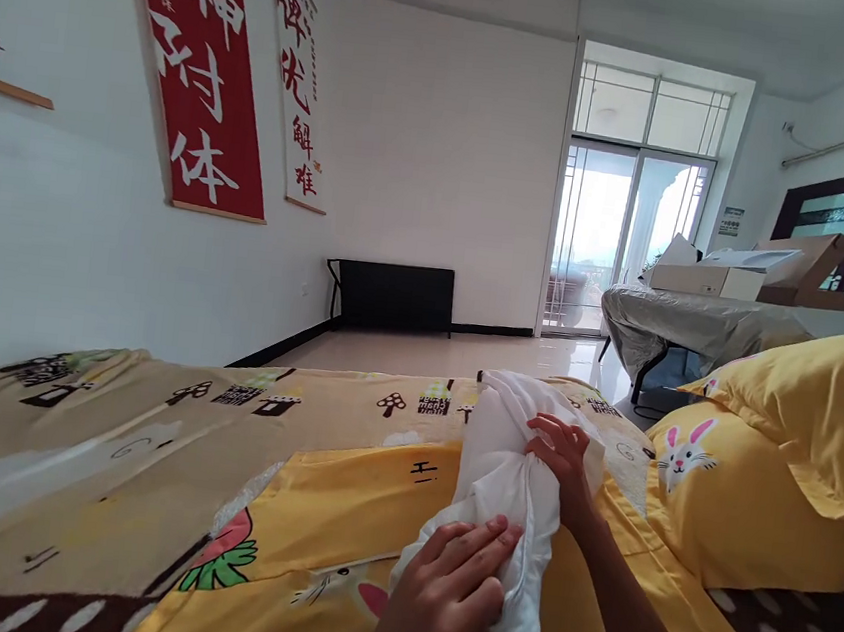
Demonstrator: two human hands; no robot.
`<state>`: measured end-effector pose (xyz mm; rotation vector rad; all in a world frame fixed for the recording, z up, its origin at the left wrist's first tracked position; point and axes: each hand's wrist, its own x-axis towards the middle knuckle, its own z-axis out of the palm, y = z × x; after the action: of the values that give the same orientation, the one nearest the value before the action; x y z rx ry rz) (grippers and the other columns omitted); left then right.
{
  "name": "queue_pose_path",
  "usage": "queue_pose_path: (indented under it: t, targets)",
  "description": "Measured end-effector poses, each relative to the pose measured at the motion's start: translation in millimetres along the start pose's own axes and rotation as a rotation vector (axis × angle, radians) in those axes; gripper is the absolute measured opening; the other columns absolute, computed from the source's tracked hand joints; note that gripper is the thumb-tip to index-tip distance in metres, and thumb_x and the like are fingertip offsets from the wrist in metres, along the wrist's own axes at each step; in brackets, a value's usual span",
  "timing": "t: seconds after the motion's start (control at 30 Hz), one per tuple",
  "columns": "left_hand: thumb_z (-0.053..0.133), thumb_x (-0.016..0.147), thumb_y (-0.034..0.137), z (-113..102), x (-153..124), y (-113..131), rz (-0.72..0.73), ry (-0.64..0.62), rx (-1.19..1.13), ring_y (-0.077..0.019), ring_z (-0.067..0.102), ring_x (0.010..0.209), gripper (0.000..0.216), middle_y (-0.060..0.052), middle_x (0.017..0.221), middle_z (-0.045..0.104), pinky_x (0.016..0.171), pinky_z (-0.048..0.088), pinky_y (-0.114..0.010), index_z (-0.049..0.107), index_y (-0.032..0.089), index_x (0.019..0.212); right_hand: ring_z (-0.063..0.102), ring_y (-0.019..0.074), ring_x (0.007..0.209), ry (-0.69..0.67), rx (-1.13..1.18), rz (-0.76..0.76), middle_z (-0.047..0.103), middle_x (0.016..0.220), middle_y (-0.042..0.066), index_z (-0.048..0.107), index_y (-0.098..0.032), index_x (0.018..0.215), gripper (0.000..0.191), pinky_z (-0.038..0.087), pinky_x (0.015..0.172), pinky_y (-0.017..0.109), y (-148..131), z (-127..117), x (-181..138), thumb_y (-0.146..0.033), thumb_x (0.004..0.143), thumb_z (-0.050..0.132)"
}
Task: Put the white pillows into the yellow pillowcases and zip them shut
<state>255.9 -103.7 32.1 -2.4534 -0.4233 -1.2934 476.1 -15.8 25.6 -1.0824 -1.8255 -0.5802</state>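
Note:
A soft white pillow [503, 475], folded lengthwise into a narrow bundle, lies in front of me. My left hand [450, 580] grips its near end, the fingers bent together over the fabric and the thumb hidden. Farther up, my right hand [565, 457] has its fingers curled over the right side of the same bundle. Beneath it a yellow pillowcase [342, 499] with a rabbit, a carrot and the word "Hi" is spread flat. The pillow covers part of that print.
A beige patterned blanket [188, 452] covers the bed. Yellow rabbit-print pillows [772, 494] are stacked at the right. Beyond stand a covered table [693, 319] with boxes [712, 279] and a black folded panel [394, 298] against the wall.

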Motion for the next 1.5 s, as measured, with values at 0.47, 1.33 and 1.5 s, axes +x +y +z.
queue_pose_path:
  t: [0.47,1.33,1.5]
  targets:
    - [0.057,0.079,0.024,-2.1,-13.2,-50.4,-0.686,0.009,-0.813,-0.0261,0.055,0.119,0.049,-0.011,0.13,0.057,0.1,0.044,-0.043,0.057,0.018,0.127,0.049,0.0216,0.12,-0.062,-0.331,-0.294,0.064,0.115,0.003,0.061,-0.029,0.091,0.025,0.029,0.095,0.044,-51.2,-85.5,93.9,-0.018,0.092,0.039]
    - [0.069,0.067,0.043,11.6,-32.1,-77.1,-1.151,0.306,-0.907,-0.0102,0.042,0.058,0.031,0.004,0.06,0.05,0.056,0.036,-0.022,0.057,0.015,0.065,0.047,0.0311,0.12,-0.934,0.257,-0.114,0.048,0.138,0.014,0.029,-0.02,0.144,0.094,0.031,0.101,0.044,-81.2,0.9,47.7,-0.052,0.066,0.07]
    - [0.062,0.071,0.036,7.1,-27.5,-76.5,-1.028,0.258,-0.59,-0.0156,0.053,0.072,0.021,0.0,0.071,0.057,0.068,0.041,-0.026,0.052,0.018,0.066,0.062,0.0242,0.084,-0.859,0.194,-0.032,0.069,0.097,0.006,0.058,-0.021,0.104,0.042,0.043,0.071,0.031,-68.9,28.4,30.9,-0.051,0.075,0.065]
